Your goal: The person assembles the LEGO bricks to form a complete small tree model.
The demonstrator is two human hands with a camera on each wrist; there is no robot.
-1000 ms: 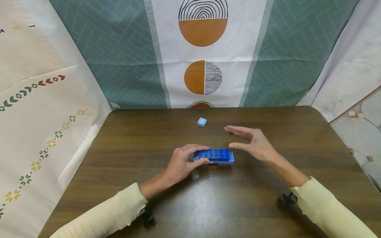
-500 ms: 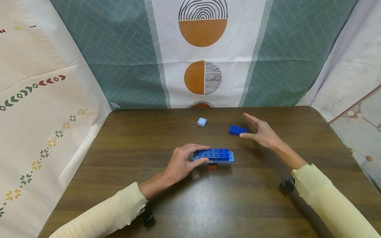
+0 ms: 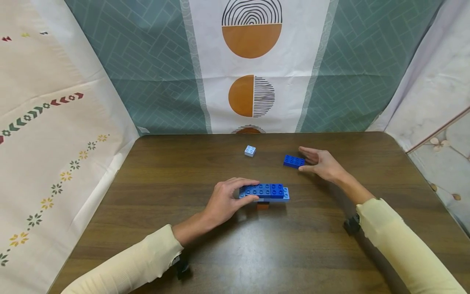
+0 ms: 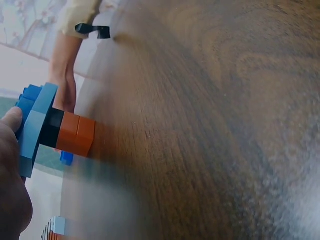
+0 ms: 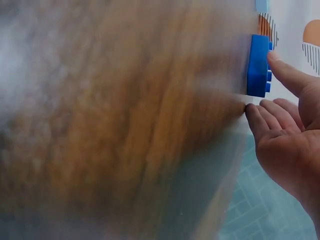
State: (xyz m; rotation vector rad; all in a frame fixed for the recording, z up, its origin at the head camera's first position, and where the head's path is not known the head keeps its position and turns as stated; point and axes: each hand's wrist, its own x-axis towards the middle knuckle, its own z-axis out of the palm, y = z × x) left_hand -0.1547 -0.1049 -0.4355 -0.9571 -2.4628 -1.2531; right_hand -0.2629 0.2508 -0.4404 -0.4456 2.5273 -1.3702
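My left hand (image 3: 222, 200) grips the left end of a built stack of toy building bricks (image 3: 263, 191) at mid-table, thumb on the near side. Blue bricks top a light blue layer (image 4: 33, 131); a black brick (image 4: 52, 128) and orange bricks (image 4: 75, 134) form a narrow foot beneath it. Farther back to the right lies a dark blue brick (image 3: 293, 161) with two rows of studs. At its right end is my right hand (image 3: 324, 165), thumb and fingers apart. In the right wrist view the thumb overlaps the brick's edge; whether they touch I cannot tell.
A small pale blue brick (image 3: 250, 151) lies near the back edge of the brown wooden table (image 3: 176, 163). Patterned cloths hang behind the table (image 3: 161, 81) and along both sides.
My right hand moved from near the stack outward to the right of the dark blue brick, uncovering it, then lowered beside it. The left hand and stack stayed in place.
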